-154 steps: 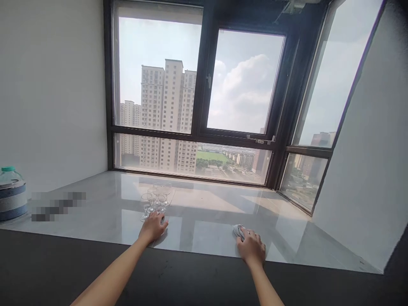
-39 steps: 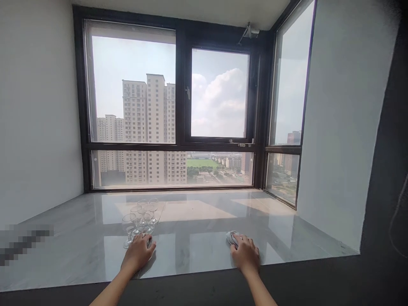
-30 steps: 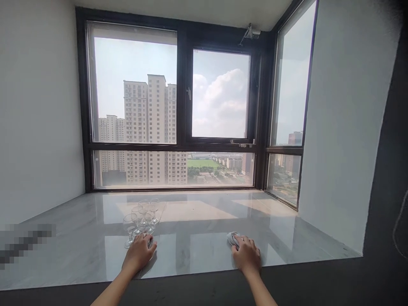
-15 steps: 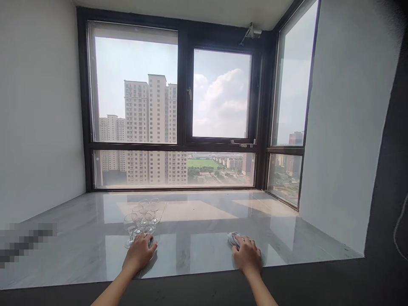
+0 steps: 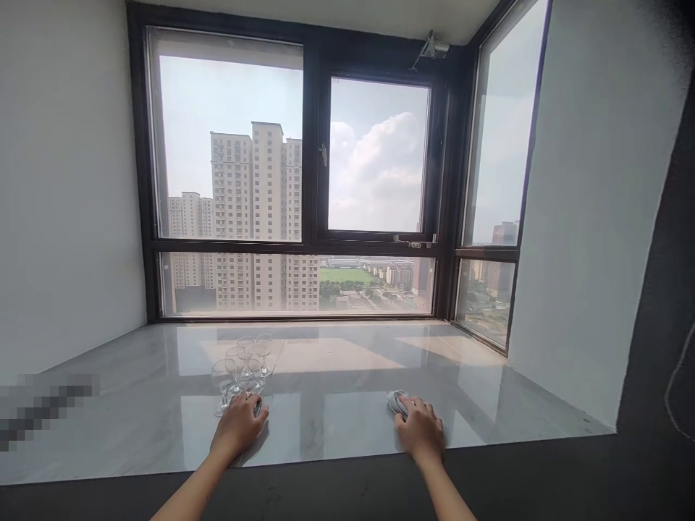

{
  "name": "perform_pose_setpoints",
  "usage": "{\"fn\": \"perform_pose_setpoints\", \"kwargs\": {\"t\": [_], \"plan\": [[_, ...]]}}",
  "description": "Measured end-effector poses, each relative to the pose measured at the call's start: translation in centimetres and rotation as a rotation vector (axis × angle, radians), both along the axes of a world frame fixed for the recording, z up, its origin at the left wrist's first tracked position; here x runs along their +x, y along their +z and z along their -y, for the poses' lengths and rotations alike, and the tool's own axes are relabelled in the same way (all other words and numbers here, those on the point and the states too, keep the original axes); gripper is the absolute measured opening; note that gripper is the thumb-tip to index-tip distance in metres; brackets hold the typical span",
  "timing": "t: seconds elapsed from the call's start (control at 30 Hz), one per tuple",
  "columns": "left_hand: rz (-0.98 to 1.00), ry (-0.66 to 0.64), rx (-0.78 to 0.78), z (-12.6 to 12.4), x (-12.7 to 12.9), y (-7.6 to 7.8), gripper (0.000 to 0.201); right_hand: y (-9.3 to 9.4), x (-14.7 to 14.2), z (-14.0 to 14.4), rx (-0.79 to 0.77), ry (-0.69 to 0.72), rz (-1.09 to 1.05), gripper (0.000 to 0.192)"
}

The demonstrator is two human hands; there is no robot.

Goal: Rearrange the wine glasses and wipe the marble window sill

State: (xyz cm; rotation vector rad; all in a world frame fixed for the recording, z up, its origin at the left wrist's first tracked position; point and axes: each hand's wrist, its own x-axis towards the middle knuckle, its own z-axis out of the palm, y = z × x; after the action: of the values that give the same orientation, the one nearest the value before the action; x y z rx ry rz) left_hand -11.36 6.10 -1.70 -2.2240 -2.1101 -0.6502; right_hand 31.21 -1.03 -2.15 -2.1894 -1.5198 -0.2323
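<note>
The left hand point(image 5: 239, 428) lies flat and open on the surface point(image 5: 337, 420), holding nothing, the glasses point(image 5: 242, 365) touching its grip at twelve o'clock, while the right hand point(image 5: 420, 434) presses fingers down on a cloth point(image 5: 396, 401).

Glasses point(image 5: 242, 365) crowd just ahead of the left hand point(image 5: 239, 428); bare sill point(image 5: 347, 362) lies between both hands and beyond the cloth point(image 5: 397, 402).

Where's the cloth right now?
In the head view, the cloth lies on the marble sill under the right hand, right of the glasses.
</note>
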Motion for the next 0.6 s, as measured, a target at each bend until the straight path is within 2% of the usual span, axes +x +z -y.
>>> {"fn": "perform_pose_setpoints", "kwargs": {"t": [0.23,0.6], "plan": [[-0.023,0.007,0.036,0.4,0.3,0.2,0.038,0.1,0.0,0.2,-0.022,0.002,0.005,0.044],[-0.021,0.014,-0.004,1.1,0.8,1.2,0.04,0.1,0.1,0.2,-0.047,-0.006,0.014,0.044]]}}
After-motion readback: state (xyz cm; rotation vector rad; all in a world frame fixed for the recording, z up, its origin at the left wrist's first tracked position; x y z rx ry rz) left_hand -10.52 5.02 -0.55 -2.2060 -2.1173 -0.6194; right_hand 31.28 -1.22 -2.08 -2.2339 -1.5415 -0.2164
